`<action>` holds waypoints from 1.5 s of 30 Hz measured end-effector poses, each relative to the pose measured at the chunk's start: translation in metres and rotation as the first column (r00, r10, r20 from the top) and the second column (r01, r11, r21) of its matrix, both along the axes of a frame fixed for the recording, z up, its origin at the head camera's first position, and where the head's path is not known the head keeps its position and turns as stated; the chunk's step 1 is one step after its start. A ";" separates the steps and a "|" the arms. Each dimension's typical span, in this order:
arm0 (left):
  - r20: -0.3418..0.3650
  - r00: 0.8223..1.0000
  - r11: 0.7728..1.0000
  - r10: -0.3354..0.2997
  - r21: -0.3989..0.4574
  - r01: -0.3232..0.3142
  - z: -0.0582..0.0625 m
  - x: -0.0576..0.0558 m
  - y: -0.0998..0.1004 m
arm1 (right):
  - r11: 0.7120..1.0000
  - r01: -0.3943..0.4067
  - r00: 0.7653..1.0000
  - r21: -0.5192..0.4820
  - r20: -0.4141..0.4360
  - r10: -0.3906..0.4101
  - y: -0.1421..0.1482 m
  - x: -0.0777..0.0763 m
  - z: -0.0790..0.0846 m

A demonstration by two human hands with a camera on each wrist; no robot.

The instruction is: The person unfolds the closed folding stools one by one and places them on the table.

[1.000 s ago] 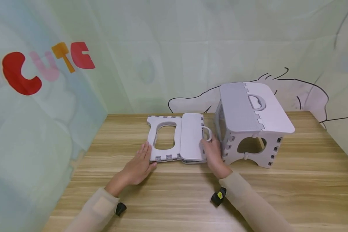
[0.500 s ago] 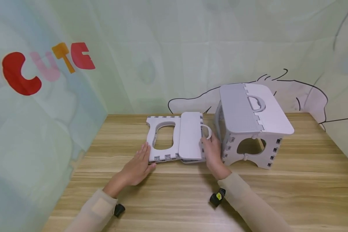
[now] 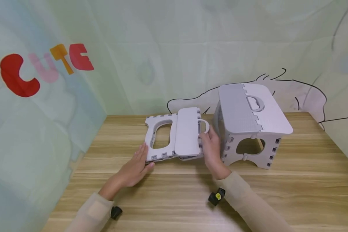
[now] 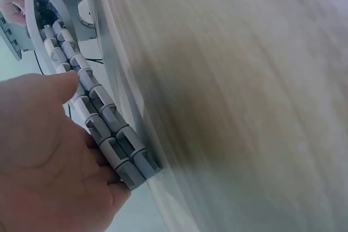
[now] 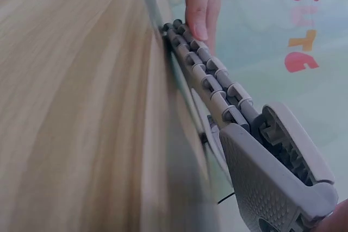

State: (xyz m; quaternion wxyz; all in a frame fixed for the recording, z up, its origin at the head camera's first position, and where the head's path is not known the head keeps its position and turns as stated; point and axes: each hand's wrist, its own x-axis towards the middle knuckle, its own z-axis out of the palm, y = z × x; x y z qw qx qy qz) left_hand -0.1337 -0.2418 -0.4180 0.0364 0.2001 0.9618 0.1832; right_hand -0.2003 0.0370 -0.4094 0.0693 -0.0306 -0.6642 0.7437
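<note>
A folded white folding stool [image 3: 188,135] lies flat-folded between the hands in the head view, its right end raised off the table and its left end low. My right hand [image 3: 211,149] grips that raised end beside the small carry handle [image 3: 204,125]. At the left end, my left hand [image 3: 134,169] rests along the edge with fairly straight fingers, the thumb at the near corner. In the left wrist view, the left thumb [image 4: 65,85] touches the hinged edge. The right wrist view shows the folded stool [image 5: 272,172] tilted, with the right hand mostly out of frame.
An unfolded stool [image 3: 240,109] with a grey and white top stands just right of the right hand. Beneath everything is a wood-grain table [image 3: 174,199]. A printed curtain [image 3: 162,58] hangs behind the table's back edge and down its left side.
The right end of the folded stool has risen off the table with my right hand and shifted slightly left. My left hand has stayed at the left edge. The unfolded stool has not moved.
</note>
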 end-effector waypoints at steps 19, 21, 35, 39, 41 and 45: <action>0.066 0.997 0.982 0.035 0.184 -0.047 -0.001 0.001 -0.021 | 0.995 -0.049 0.978 -0.081 -0.206 0.032 -0.027 0.006 0.051; 0.074 0.997 0.978 0.037 0.200 -0.051 -0.002 0.001 -0.022 | 0.995 -0.069 0.974 -0.072 -0.220 0.052 -0.029 0.005 0.057; 0.142 0.989 0.922 0.034 0.376 -0.085 -0.006 -0.002 -0.032 | 0.971 -0.233 0.939 -0.050 -0.274 0.211 -0.053 0.002 0.101; 0.166 0.986 0.908 0.028 0.408 -0.095 -0.005 -0.001 -0.033 | 0.961 -0.273 0.927 -0.035 -0.278 0.253 -0.059 0.002 0.109; 0.169 0.985 0.902 0.024 0.421 -0.095 -0.005 -0.001 -0.034 | 0.957 -0.290 0.922 -0.023 -0.274 0.273 -0.062 0.002 0.112; 0.172 0.985 0.888 0.016 0.450 -0.093 -0.007 -0.001 -0.036 | 0.946 -0.324 0.913 -0.006 -0.263 0.312 -0.068 0.001 0.119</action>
